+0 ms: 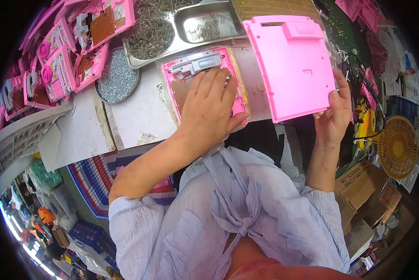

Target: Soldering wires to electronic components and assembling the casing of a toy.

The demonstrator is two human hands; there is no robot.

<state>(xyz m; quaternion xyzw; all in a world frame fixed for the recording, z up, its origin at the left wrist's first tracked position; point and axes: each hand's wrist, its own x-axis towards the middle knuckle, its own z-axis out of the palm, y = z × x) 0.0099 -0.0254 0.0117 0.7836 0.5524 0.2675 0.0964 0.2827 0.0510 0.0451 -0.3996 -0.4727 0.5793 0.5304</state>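
Note:
My left hand (207, 105) lies over an open pink plastic housing (239, 106) on the bench, fingers stretched out and pointing away from me. The hand covers much of the brown board (177, 91) inside. Beyond my fingertips a grey plastic part (202, 63) with thin wires beside it sits in the housing's far end. To the right, my right hand (334, 109) grips the lower right edge of a pink plastic panel (293, 70), thumb on its face. That panel is raised and tilted, with a raised box at its far edge and a small cutout in the middle.
A round dish (118, 77) of small silvery screws stands left of the housing. Behind it is a metal tray (181, 35) with many small metal parts. Several pink housings (60, 72) pile up at the far left. A yellow round fan (397, 147) and cardboard boxes (363, 186) are at right.

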